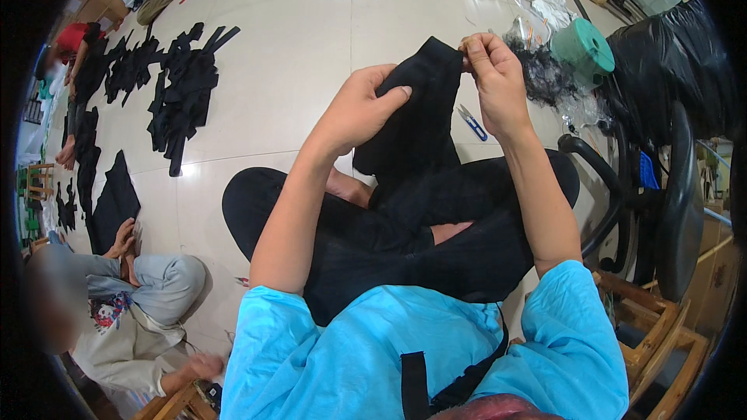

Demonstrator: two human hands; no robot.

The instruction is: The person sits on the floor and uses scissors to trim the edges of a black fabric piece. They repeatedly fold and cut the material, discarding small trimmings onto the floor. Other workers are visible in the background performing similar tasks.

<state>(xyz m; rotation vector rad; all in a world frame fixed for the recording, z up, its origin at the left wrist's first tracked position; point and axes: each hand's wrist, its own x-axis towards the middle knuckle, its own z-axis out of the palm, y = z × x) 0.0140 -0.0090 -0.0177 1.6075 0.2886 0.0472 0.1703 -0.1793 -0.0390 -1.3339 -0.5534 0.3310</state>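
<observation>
Above my crossed legs I hold up a piece of black cloth (424,101). My left hand (352,115) is closed on its left side, the thumb lying on top and the other fingers hidden behind it. At the cloth's upper right corner, the thumb and fingers of my right hand (496,82) are pinched together on the edge. Whether a thread is also between them is too small to tell. Thread snips with blue handles (472,123) lie on the floor just below my right hand.
Several black cloth pieces (185,85) lie on the tiled floor at the left. A co-worker in light jeans (167,284) sits at lower left; others work farther off. At right are a green cylindrical roll (582,47), a heap of black scraps (545,74), a black chair (677,202) and wooden stools (642,319).
</observation>
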